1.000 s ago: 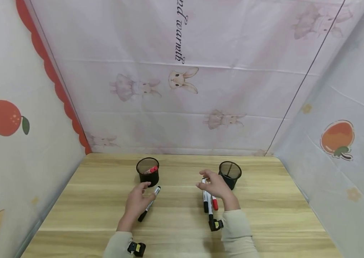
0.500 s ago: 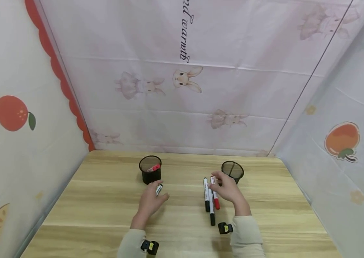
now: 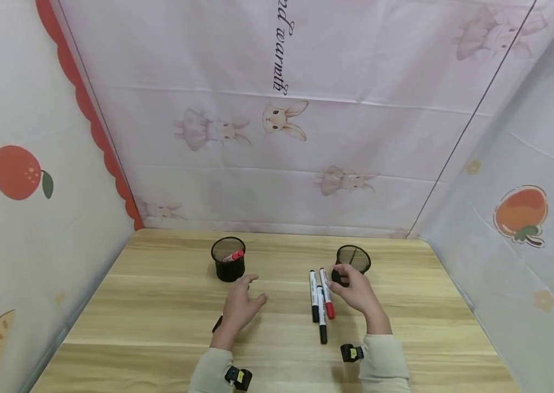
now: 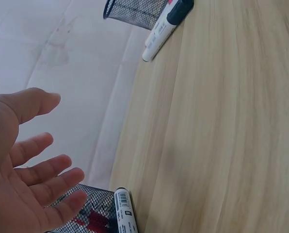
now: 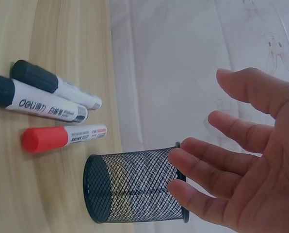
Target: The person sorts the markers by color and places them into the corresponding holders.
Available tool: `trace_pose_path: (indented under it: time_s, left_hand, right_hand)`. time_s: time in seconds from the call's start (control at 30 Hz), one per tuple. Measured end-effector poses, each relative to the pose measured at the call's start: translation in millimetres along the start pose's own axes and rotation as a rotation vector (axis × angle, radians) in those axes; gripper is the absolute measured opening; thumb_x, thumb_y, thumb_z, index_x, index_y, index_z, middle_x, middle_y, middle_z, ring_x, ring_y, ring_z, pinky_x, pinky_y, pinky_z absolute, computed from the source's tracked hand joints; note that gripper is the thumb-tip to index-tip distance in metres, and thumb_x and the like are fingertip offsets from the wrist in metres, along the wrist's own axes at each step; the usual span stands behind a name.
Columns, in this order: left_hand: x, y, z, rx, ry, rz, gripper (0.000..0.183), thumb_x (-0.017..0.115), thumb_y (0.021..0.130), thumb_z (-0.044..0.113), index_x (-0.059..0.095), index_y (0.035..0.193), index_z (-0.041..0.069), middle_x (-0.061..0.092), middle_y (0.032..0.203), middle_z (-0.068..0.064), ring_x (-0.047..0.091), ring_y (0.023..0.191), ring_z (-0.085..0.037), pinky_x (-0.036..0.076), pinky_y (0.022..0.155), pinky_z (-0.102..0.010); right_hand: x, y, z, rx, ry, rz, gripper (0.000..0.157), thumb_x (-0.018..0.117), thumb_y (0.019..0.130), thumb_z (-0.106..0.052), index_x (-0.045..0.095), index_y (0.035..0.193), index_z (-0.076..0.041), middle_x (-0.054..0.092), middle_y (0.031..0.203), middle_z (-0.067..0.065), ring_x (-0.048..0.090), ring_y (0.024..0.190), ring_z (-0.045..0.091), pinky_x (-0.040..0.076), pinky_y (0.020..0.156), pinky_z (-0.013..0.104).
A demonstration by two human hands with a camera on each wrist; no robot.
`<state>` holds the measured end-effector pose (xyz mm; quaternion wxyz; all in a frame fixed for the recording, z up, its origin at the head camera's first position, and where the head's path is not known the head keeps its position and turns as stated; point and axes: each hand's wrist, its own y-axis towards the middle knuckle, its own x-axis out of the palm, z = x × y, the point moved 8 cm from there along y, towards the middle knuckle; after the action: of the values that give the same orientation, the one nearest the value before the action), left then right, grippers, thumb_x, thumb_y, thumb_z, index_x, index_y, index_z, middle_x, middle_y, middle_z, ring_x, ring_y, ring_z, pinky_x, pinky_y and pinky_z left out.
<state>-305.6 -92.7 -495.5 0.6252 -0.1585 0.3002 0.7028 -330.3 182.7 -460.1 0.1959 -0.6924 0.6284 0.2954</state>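
The red-capped marker lay at nine o'clock from the right hand; I judged a light mid-barrel pinch best, sparing the neighbouring black-capped markers. That hand and the left hand had relaxed fingers, holding nothing; both had shifted roughly towards three o'clock since the earlier frame.

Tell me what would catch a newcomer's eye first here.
Probably the rabbit face printed on the pale backdrop behind the table. Next, the red-capped marker lying beside two black-capped markers, near the right hand. Then the red marker inside the left-hand mesh cup, just beyond the left hand.
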Motion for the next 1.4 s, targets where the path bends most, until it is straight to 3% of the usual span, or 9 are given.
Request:
trace_pose_path:
  time_s: [0.2,0.47,0.73,1.03,1.23,1.4]
  left_hand:
    - [-5.9,3.6,-9.6,0.006,0.016,0.092,0.048,0.075,0.078,0.019,0.058,0.119,0.003,0.056,0.111,-0.017,0.055,0.097,-0.035,0.046,0.077,-0.049]
    - [-14.6,4.1,-17.6,0.013,-0.011,0.161,0.046,0.074,0.077,0.013,0.058,0.118,0.001,0.056,0.109,-0.018,0.055,0.097,-0.034,0.045,0.080,-0.048]
    - [-23.4,8.5,-27.8,-0.043,-0.029,0.226,0.046,0.073,0.076,0.013,0.058,0.118,0.003,0.057,0.112,-0.016,0.055,0.099,-0.031,0.044,0.083,-0.044]
    - [-31.6,8.1,-38.4,-0.091,-0.018,0.274,0.044,0.074,0.076,0.016,0.059,0.117,0.005,0.057,0.115,-0.012,0.055,0.101,-0.030,0.044,0.085,-0.044]
    - [-34.3,10.6,-40.7,-0.111,0.022,0.277,0.044,0.072,0.077,0.020,0.058,0.116,0.006,0.054,0.118,-0.014,0.053,0.105,-0.033,0.043,0.087,-0.047]
    - [-40.4,16.0,-41.7,-0.104,0.045,0.330,0.043,0.073,0.077,0.021,0.059,0.115,0.005,0.051,0.116,-0.017,0.053,0.102,-0.037,0.044,0.085,-0.049]
  right_hand:
    - [1.7,-2,8,0.024,0.016,-0.007,0.043,0.067,0.086,-0.016,0.053,0.123,0.001,0.053,0.121,0.025,0.053,0.106,0.039,0.044,0.087,0.050]
    - [6.9,-3,19,0.029,0.040,-0.002,0.044,0.068,0.086,-0.016,0.052,0.123,0.003,0.053,0.119,0.026,0.055,0.103,0.038,0.046,0.085,0.048]
    - [10.6,-1,32,0.059,0.051,0.019,0.042,0.068,0.085,-0.015,0.054,0.119,0.004,0.055,0.115,0.027,0.056,0.100,0.039,0.047,0.083,0.047]
    - [24.3,1,51,0.068,0.015,0.029,0.033,0.065,0.081,-0.002,0.058,0.113,0.005,0.059,0.106,0.024,0.060,0.090,0.030,0.049,0.079,0.044]
    - [28.6,7,55,0.073,-0.057,0.009,0.032,0.065,0.079,-0.001,0.059,0.110,0.005,0.061,0.103,0.022,0.059,0.091,0.030,0.048,0.079,0.046]
    - [32.9,16,54,0.072,-0.114,-0.029,0.034,0.067,0.079,-0.004,0.059,0.110,0.005,0.062,0.096,0.017,0.057,0.086,0.029,0.047,0.077,0.045]
